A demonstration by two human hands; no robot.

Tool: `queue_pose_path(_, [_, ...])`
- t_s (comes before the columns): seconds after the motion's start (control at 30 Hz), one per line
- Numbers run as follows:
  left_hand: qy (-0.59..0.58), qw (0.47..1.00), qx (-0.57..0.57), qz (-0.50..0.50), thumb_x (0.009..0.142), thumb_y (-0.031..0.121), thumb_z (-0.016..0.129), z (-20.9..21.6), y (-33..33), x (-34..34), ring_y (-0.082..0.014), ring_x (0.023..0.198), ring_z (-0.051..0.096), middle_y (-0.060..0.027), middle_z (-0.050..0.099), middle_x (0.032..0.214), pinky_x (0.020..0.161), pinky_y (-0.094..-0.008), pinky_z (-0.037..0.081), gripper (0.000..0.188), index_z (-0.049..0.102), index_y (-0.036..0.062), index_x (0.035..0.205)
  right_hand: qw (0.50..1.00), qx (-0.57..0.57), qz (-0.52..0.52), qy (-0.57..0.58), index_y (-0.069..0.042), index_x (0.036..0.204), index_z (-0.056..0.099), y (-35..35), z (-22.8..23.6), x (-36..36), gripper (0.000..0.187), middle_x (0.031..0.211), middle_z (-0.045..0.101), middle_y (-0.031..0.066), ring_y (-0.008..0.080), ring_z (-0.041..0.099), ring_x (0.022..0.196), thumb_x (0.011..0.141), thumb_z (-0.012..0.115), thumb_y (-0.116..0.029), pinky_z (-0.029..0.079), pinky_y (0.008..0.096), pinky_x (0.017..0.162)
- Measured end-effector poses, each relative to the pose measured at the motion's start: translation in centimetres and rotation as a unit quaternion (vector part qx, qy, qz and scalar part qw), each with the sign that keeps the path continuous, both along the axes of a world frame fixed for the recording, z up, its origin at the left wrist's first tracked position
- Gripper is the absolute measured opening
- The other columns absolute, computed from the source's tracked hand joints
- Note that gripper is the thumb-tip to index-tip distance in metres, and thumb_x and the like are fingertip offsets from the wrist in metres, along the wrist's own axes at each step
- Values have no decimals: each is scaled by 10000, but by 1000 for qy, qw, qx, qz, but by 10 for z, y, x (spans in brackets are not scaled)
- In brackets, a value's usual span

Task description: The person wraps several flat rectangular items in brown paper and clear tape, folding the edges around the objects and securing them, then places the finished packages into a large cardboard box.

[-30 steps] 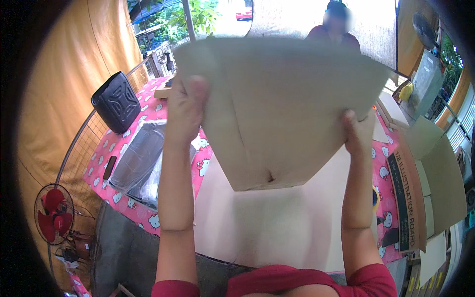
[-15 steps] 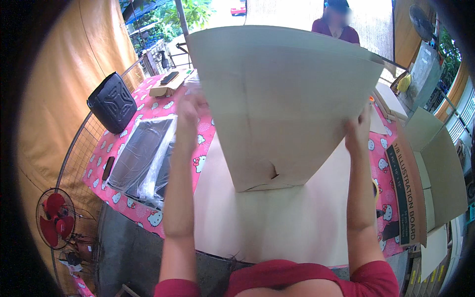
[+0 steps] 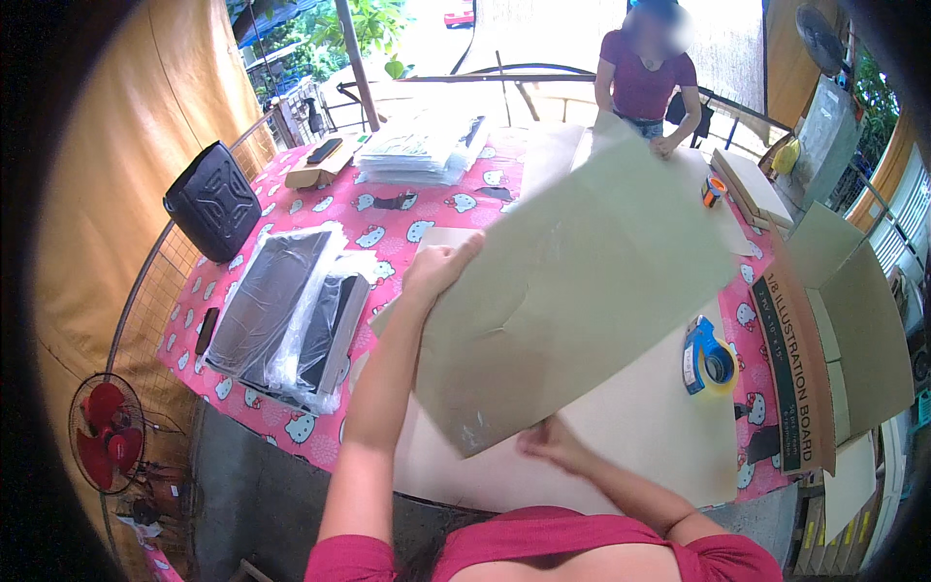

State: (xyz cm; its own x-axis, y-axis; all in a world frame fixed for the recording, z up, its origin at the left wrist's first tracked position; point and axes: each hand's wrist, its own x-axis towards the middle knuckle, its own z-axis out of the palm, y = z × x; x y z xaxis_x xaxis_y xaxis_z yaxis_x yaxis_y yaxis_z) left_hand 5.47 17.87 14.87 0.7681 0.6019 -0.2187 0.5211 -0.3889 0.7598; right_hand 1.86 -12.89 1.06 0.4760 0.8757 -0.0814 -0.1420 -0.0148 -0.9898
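A large tan cardboard sheet (image 3: 582, 281) is held at a slant above the table, with faint creases and pale scuffs near its lower corner. My left hand (image 3: 444, 267) is closed on its left edge, thumb uppermost. At the lower edge, my right hand (image 3: 555, 443) is closed on the sheet, slightly blurred, with some fingers hidden. Beneath it, another broad tan sheet (image 3: 659, 446) lies flat on the table. A blue tape dispenser (image 3: 706, 359) with a roll of clear tape sits to the right of the held sheet.
Plastic-wrapped dark panels (image 3: 276, 306) lie at left on the pink tablecloth (image 3: 383, 238). Stacked wrapped sheets (image 3: 417, 150) stand farther back. An open cardboard box (image 3: 800, 378) is at right. A co-worker (image 3: 648, 73) stands across the table, one hand near an orange tape roll (image 3: 714, 190).
The held sheet has turned from upright to a slant and dropped, uncovering the far table. My right hand has moved from its right side to the lower edge; my left hand has shifted right.
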Motion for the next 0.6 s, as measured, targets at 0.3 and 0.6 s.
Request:
queue_pose_path(0.3, [-161, 973, 162, -41, 771, 456, 644, -101, -34, -52, -323, 1263, 384, -182, 412, 1354, 1023, -510, 250, 672, 448, 72, 1287, 979, 41, 104, -172, -55, 1077, 616, 59, 55, 55, 259, 956, 657, 40, 139, 618, 833, 832, 644, -135, 486, 298, 749])
queue_pose_path(0.6, [109, 929, 250, 250, 785, 507, 586, -180, -184, -174, -433, 1365, 13, -214, 76, 1489, 956, -728, 48, 850, 203, 113, 1433, 846, -236, 17, -478, -42, 876, 679, 126, -21, 241, 440, 970, 636, 163, 306, 614, 868, 761, 638, -465, 473, 394, 755])
